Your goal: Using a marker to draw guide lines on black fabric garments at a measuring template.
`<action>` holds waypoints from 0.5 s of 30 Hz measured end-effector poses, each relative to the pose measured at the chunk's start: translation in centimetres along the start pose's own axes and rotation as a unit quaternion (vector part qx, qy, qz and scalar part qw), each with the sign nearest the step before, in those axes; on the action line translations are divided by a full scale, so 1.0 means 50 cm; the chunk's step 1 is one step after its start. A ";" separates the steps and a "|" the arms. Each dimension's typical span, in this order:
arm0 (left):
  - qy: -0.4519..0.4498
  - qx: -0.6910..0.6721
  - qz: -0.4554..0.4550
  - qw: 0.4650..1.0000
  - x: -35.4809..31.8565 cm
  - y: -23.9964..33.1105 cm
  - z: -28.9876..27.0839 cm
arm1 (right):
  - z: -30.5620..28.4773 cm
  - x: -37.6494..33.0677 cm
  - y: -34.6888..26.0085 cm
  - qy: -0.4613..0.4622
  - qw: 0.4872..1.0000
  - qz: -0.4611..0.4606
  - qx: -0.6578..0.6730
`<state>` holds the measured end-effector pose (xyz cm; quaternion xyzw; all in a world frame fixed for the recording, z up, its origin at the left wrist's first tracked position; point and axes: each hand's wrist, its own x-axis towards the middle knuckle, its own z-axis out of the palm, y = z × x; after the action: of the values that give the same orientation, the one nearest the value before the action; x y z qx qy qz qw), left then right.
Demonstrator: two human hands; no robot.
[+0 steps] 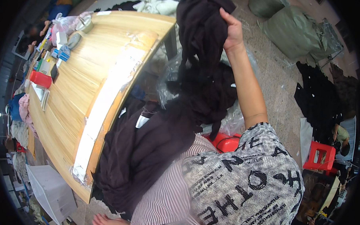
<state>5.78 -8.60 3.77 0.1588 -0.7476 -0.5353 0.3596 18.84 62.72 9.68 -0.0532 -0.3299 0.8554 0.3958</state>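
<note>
1. Your right hand (233, 33) grips a dark bundle of cloth (200, 22) up beyond the bench (74, 100) corner; most of its fingers are hidden behind the fabric.
2. Your left hand (106, 223) is low, near the floor, its fingers loosely spread and holding nothing that shows.
3. The bundle hangs over a dark heap (211, 91) with clear plastic (165, 87) around it. With one hand carrying the weight, loose folds could slip free or snag on that plastic.
4. More dark cloth (149, 133) lies across your lap against the bench edge. Being so alike in colour, the pieces could get mixed up or drag one another along; you can't tell where some end.
5. The tape strip (108, 103) along the bench edge looks wrinkled, so it could catch fabric.
6. To your left, a white bin (52, 192) stands near the bench, and a red container (41, 79) sits among clutter on the far side.
7. To your right, green sacks (298, 31), black cloth (318, 95) and a red stool (319, 155) take up floor space.
</note>
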 end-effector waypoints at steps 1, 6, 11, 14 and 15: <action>-0.034 -0.011 0.035 0.999 -0.018 0.087 0.019 | 0.063 0.034 0.013 -0.107 0.990 0.047 0.082; -0.316 -0.148 0.111 0.931 -0.057 0.231 0.241 | 0.324 -0.018 -0.046 -0.259 0.953 0.067 0.142; -0.643 -0.158 0.183 0.727 -0.181 0.357 0.360 | 0.489 -0.116 0.178 -0.112 0.979 -0.110 -0.131; -0.748 -0.072 0.201 0.628 -0.214 0.309 0.387 | 0.496 -0.173 0.306 -0.109 0.982 -0.130 -0.086; -0.759 -0.090 0.162 0.625 -0.236 0.303 0.387 | 0.477 -0.183 0.332 -0.087 0.974 -0.185 -0.095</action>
<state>2.50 17.73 10.03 -0.4601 -0.7176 -0.4638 -0.2415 6.00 35.96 16.57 0.0462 -0.4475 0.7334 0.5097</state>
